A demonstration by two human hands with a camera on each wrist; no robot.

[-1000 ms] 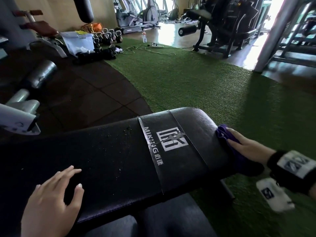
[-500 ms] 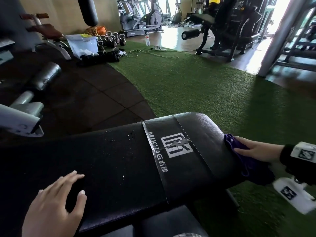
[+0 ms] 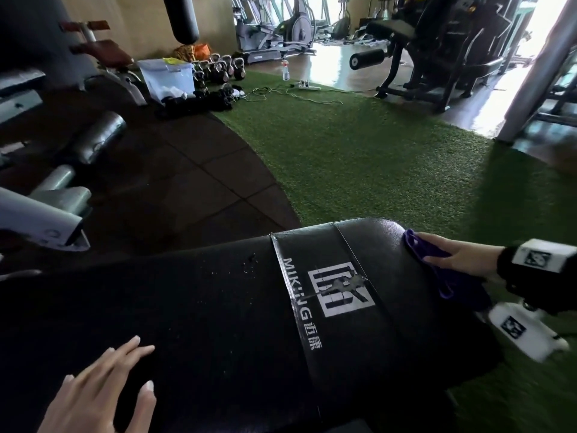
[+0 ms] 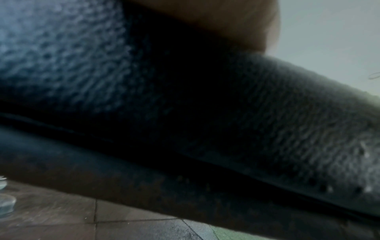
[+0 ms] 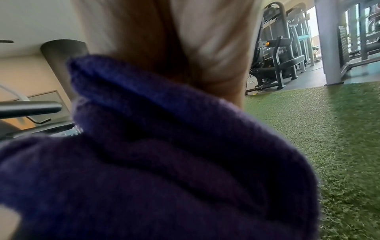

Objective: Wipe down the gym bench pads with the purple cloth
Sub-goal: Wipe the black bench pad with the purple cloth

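Observation:
A long black bench pad (image 3: 218,307) with a white logo fills the lower half of the head view. My left hand (image 3: 103,392) lies flat on its near left part, fingers spread and straight; the left wrist view shows the grained pad (image 4: 267,113) close up under that hand (image 4: 216,21). At the pad's right end my right hand (image 3: 449,253) presses the purple cloth (image 3: 427,248) against the far corner with straight fingers. The rest of the cloth hangs down the end. In the right wrist view the bunched cloth (image 5: 164,162) lies under my fingers (image 5: 185,40).
Green turf (image 3: 374,157) lies beyond and right of the bench, dark rubber tiles (image 3: 187,182) to the left. Padded rollers (image 3: 96,135) and a grey frame stand at left. Kettlebells (image 3: 218,70), a clear bin (image 3: 168,76), a power strip, machines and a grey pillar (image 3: 537,73) stand farther off.
My right hand has slid the cloth along the pad's right end toward its far corner. The left hand has stayed flat in the same spot.

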